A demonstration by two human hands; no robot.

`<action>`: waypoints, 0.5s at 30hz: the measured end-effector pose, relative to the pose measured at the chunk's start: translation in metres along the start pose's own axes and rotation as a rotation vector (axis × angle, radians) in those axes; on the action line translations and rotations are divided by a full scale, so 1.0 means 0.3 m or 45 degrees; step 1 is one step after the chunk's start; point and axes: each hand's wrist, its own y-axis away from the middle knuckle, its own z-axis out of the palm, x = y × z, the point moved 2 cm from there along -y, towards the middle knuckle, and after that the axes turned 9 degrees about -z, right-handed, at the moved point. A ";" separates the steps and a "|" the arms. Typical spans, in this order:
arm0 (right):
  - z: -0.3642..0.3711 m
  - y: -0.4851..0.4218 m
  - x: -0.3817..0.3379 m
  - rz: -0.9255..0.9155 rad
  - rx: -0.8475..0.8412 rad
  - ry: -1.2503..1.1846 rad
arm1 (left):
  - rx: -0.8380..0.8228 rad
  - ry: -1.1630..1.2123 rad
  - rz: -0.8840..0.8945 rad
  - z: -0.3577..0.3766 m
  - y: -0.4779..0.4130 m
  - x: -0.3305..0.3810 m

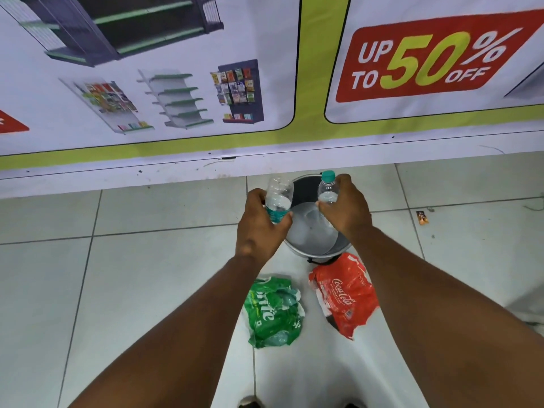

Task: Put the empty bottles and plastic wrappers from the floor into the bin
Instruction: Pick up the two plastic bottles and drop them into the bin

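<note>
A grey bin (316,250) stands on the tiled floor against the wall, its inside bare as far as I can see. My left hand (259,228) grips a clear plastic bottle (279,195) with a teal label, held bottom up over the bin's left rim. My right hand (346,209) holds a second clear bottle (327,189) with a teal cap, upright over the bin's right side. On the floor in front of the bin lie a crumpled green Sprite wrapper (273,312) and a crumpled red Coca-Cola wrapper (344,295).
A printed banner (206,83) covers the wall right behind the bin. A small orange scrap (422,217) lies on the tiles to the right. White floor tiles stretch to the left and right of the bin.
</note>
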 end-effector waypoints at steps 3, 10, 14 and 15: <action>-0.012 -0.006 0.008 -0.025 -0.018 0.020 | 0.019 0.019 -0.007 0.014 -0.006 0.012; -0.123 0.054 -0.004 -0.087 0.157 -0.086 | 0.031 -0.053 0.038 0.028 -0.006 0.055; -0.180 0.142 -0.015 -0.057 0.339 -0.284 | 0.000 -0.090 0.035 0.050 0.007 0.057; -0.179 0.167 -0.014 -0.074 0.339 -0.284 | -0.016 -0.106 0.026 0.060 0.012 0.049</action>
